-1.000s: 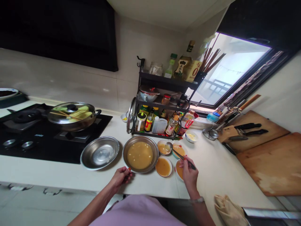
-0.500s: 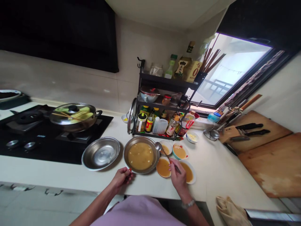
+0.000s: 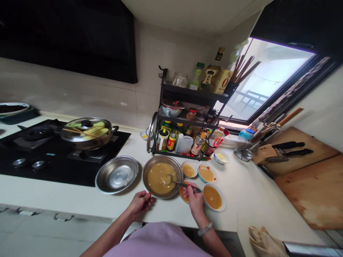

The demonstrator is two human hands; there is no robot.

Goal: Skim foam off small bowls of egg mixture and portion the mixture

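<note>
On the white stone-like countertop (image 3: 66, 194), a black glass stove (image 3: 63, 171) lies leftmost, a lidded round steel pan (image 3: 89, 139) on its right side. Rightward come a shallow round steel dish (image 3: 116, 175) and a round steel bowl of brown liquid (image 3: 145, 178), the left hand (image 3: 140, 203) at its near rim. A dark-handled metal ladle (image 3: 180, 184) runs from this liquid to the right hand (image 3: 195, 200), beside a white round bowl (image 3: 223, 204). Behind that hand sit a small white bowl (image 3: 195, 172) and, right of it, a teal-sided bowl (image 3: 200, 179). A black metal rack (image 3: 187, 92) stands behind.
</note>
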